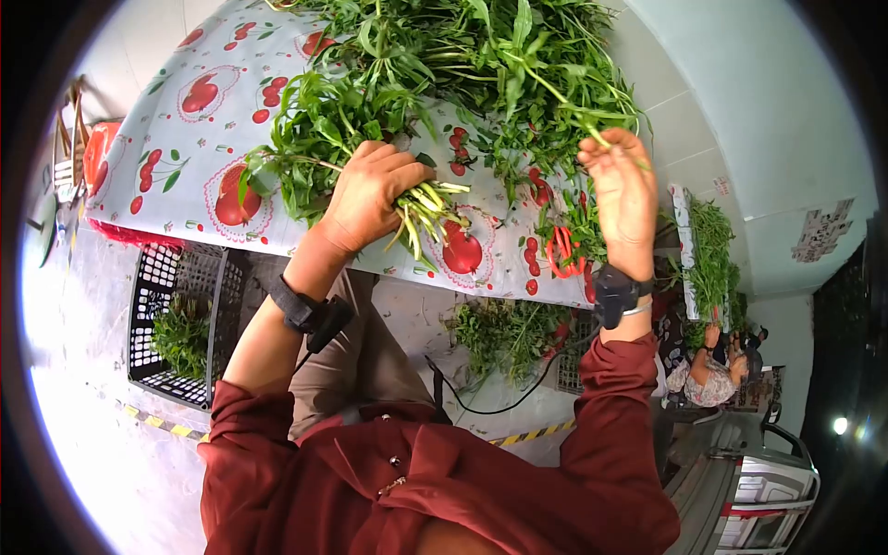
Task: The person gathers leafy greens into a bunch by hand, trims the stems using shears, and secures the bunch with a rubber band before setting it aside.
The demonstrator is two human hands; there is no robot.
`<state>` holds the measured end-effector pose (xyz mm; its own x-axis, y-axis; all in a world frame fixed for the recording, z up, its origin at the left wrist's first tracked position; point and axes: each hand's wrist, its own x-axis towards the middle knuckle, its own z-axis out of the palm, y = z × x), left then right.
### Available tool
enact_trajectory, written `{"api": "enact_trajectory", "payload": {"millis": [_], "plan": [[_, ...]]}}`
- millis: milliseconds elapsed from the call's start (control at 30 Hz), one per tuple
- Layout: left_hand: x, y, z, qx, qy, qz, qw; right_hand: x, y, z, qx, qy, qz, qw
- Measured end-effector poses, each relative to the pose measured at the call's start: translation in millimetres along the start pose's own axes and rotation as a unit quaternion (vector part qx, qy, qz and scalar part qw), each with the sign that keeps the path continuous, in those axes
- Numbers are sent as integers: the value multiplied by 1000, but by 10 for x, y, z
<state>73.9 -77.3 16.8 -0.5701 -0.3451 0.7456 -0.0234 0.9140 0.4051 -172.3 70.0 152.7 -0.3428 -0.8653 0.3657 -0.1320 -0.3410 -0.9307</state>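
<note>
My left hand [375, 192] is wrapped round a bunch of leafy greens [319, 129]; the leaves fan out toward the far left and the pale cut stem ends [427, 211] stick out to the right. Between the thumb and fingers of my right hand [622, 185] is one long green stem [555, 91], its leafy tip pointing away over the pile. A large heap of loose greens [462, 55] covers the far part of the table. Thin red loops [562, 253] lie beside loose leaves near the table edge, just left of my right wrist.
The table has a fruit-patterned cloth [190, 120]. Below its left edge stands a black plastic crate [171, 375] holding greens. More greens [513, 338] lie under the table. At right, another person [708, 379] sits by a second table of greens [710, 250]. A black cable [481, 411] crosses the floor.
</note>
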Motion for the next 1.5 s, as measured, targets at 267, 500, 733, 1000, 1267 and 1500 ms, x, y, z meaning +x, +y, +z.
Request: {"api": "enact_trajectory", "payload": {"millis": [267, 500, 733, 1000, 1267, 1500], "plan": [[3, 10, -43, -10, -11, 5, 1000, -183, 585, 517, -16, -87, 112, 990], [0, -5, -10, -63, 13, 13, 998, -168, 929, 813, -99, -119, 82, 984], [-2, -15, 37, -64, -3, -6, 998, -270, 893, 940, -171, -128, 30, 976], [-18, -17, 37, -32, -5, -12, 999, -366, 803, 981, -148, -143, 40, 978], [-16, 31, 10, -38, -11, -41, 998, -434, 738, 900, -100, -146, 62, 982], [-9, 6, 4, -22, -12, -14, 1000, -461, 615, 898, -126, -130, 61, 982]]}}
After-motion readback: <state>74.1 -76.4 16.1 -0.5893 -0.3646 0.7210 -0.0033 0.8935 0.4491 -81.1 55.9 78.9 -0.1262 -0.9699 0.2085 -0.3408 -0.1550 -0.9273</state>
